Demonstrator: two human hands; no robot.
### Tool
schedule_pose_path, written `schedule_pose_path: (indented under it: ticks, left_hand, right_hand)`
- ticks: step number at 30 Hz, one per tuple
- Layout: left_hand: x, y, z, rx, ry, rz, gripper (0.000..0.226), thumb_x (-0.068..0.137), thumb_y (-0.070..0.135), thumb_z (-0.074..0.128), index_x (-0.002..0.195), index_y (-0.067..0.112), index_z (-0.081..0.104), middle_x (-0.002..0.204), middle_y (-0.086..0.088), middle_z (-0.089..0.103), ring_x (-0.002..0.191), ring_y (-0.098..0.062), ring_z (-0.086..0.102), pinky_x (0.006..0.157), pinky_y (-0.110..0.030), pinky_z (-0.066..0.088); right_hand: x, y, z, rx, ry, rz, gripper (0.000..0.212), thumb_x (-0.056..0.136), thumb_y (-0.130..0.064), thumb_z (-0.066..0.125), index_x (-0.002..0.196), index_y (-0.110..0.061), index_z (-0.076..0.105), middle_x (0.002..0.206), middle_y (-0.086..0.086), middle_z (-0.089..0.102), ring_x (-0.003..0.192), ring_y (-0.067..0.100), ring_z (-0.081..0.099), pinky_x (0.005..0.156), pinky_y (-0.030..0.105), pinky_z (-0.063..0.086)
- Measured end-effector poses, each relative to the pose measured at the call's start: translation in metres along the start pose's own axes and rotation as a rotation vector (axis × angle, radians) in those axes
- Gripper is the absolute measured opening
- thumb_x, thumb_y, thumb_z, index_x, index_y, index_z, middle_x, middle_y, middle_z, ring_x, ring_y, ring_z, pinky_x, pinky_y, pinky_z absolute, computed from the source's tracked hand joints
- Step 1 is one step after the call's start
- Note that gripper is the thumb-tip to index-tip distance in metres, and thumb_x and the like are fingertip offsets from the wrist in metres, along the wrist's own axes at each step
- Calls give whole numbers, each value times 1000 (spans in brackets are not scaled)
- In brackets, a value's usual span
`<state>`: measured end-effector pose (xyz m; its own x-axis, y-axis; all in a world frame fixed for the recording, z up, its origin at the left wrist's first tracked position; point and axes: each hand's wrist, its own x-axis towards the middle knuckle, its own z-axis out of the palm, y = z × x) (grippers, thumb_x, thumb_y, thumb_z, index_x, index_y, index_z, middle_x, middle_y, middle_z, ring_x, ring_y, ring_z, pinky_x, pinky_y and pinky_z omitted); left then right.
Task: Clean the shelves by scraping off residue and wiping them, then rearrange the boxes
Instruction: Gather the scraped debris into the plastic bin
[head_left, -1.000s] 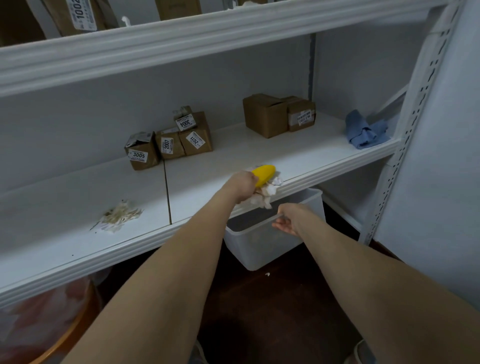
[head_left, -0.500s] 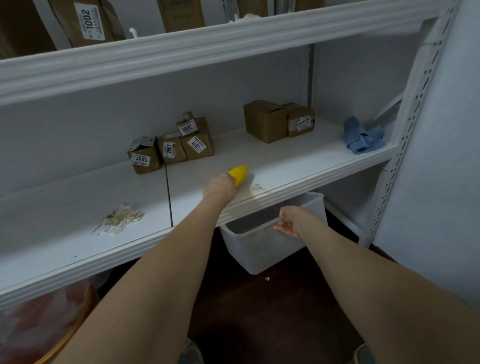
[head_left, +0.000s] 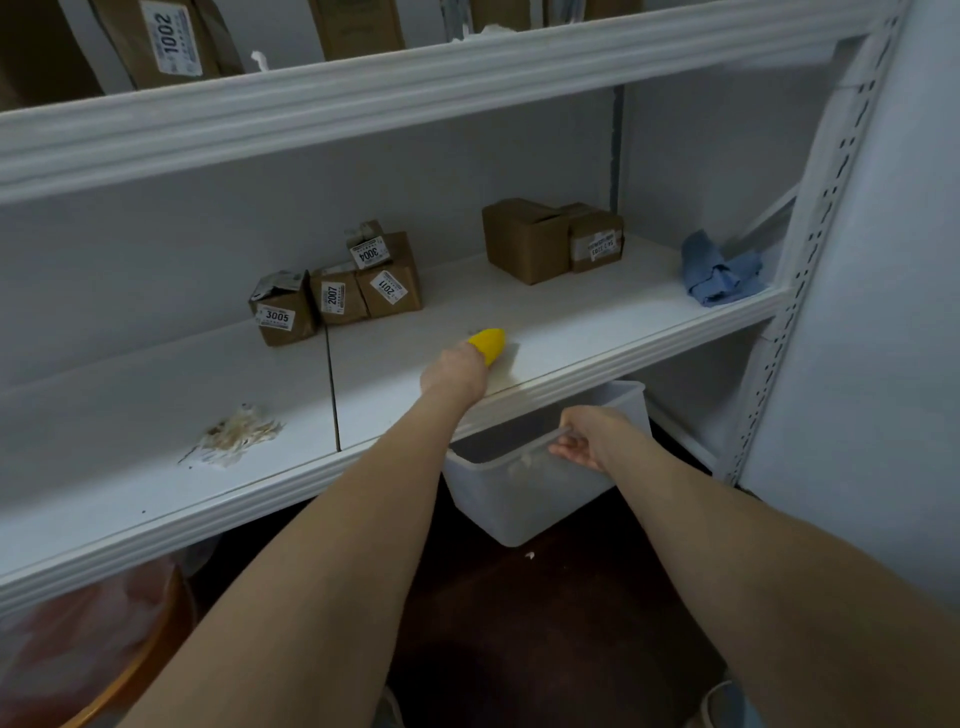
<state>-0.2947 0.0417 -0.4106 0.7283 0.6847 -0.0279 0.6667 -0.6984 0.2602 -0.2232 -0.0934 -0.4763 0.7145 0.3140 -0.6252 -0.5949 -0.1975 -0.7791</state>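
Gripping yellow scraper (head_left: 488, 344) in left hand (head_left: 453, 370), pressed on middle shelf (head_left: 571, 322) near front edge; right hand (head_left: 587, 436) closed on clear bin (head_left: 524, 499) rim just below; residue pile (head_left: 236, 434) farther left

- A stockroom or storage room; white slotted-upright metal shelving (head_left: 810, 249) lines the wall
- Small brown cardboard boxes with numbered white labels (head_left: 337, 296) sit on the white shelf boards (head_left: 571, 322)

Person, head view: two bare forearms, sleeveless to the frame edge; left hand (head_left: 454, 371) and right hand (head_left: 589, 436) ungloved, without rings, watch or wristband
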Motion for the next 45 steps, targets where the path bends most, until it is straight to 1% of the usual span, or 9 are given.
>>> schedule_pose_path:
  ticks: [8,13,15,20,25,31,35,39,45]
  left_hand:
    - [-13,37,-2,-155,-152,289,33,101,23,34,107,1,59,114,-21,60,107,-37,56,79,-34,42]
    - [-4,14,1,-55,-13,73,35,99,21,35,122,4,54,126,-20,56,115,-37,54,93,-41,44]
    - [-7,11,4,-22,-59,61,35,98,18,35,122,1,54,128,-21,55,116,-36,54,94,-40,44]
    - [-23,38,2,-198,-218,269,30,100,22,37,99,1,59,97,-19,57,77,-29,56,61,-30,41]
    - [-16,32,11,-136,4,257,36,102,29,32,110,6,59,115,-20,60,105,-35,56,83,-37,42]
    - [-13,26,0,-163,-75,331,35,102,27,35,105,4,61,108,-20,63,102,-35,58,77,-33,40]
    - [8,0,-20,-37,102,115,30,99,17,38,121,5,54,123,-20,58,112,-37,56,87,-40,45]
    - [18,-34,-24,59,46,-82,41,96,4,34,136,2,43,140,-17,46,127,-34,47,101,-42,41]
    - [26,-60,-12,163,0,-137,43,96,2,37,139,-2,39,141,-21,41,130,-37,41,103,-45,39]
  right_hand:
    - [1,-1,3,8,20,-29,12,84,9,49,77,-1,48,65,13,48,47,19,51,24,22,38]
    - [0,-2,2,-29,6,-6,8,86,5,49,80,0,49,67,12,49,29,18,53,24,19,37]
    - [1,-2,3,-22,3,-18,9,86,6,49,79,1,49,68,12,49,40,19,55,24,20,38]
    - [4,1,8,-38,33,-34,10,85,5,50,77,-1,49,64,13,52,40,18,55,26,23,41]
    - [2,-1,4,-25,22,-31,12,85,6,50,75,0,49,64,14,51,41,19,54,26,24,43]
    - [1,-2,8,-19,17,-17,8,87,7,48,82,1,49,64,14,48,44,20,51,23,23,38]
    - [3,-3,7,-10,12,-18,13,85,8,50,97,3,52,67,14,49,52,20,53,25,22,39]
    - [9,-2,12,-30,19,-7,5,85,7,50,85,2,52,67,13,50,24,15,49,26,19,38]
    - [17,-3,12,-55,32,-5,9,85,5,52,77,2,50,69,13,51,20,14,47,26,19,38]
